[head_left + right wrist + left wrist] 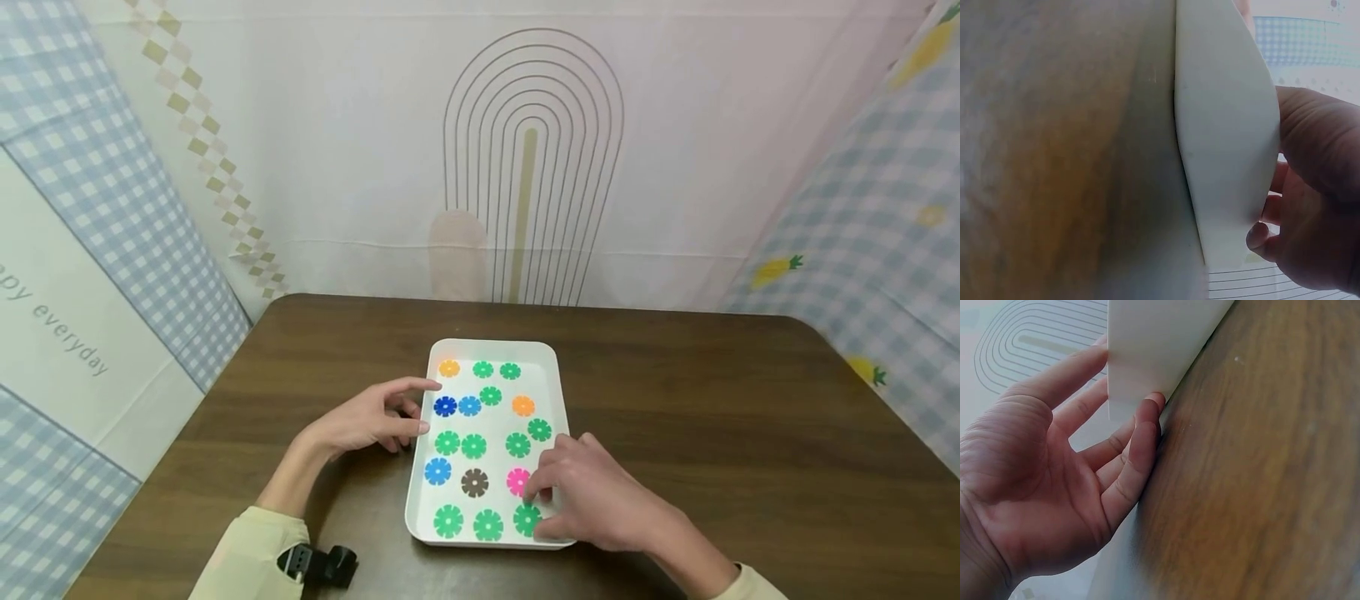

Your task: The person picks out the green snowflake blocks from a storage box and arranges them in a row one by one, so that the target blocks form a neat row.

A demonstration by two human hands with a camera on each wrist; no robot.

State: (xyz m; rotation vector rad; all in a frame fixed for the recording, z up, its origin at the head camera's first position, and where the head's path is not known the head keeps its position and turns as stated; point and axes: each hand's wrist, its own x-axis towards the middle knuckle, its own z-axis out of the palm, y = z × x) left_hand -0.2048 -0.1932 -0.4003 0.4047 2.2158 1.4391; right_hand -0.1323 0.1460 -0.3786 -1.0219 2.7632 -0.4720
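A shallow white tray (pixel 564 414) lies on the table, holding flat notched plastic snowflake discs. Several are green, including one at the left of the front row (pixel 448 521). Beside the tray's left wall is my left hand (pixel 372 418); its thumb and index finger touch the rim. In the left wrist view its other fingers bend loosely against the outer wall. My right hand (pixel 592 496) reaches over the front right corner, with thumb and index finger at the edges of a green snowflake disc (pixel 525 522). A pink disc (pixel 517 481) lies just behind. The right wrist view hides the fingertips' contact.
Orange (pixel 523 406), dark blue (pixel 445 407), light blue (pixel 438 472) and brown (pixel 475 482) discs lie in loose rows in the tray. Brown wooden table (pixel 690 392) surrounds it. A black strapped device (pixel 322 564) sits on the left sleeve. Patterned cloth (pixel 360 150) hangs behind.
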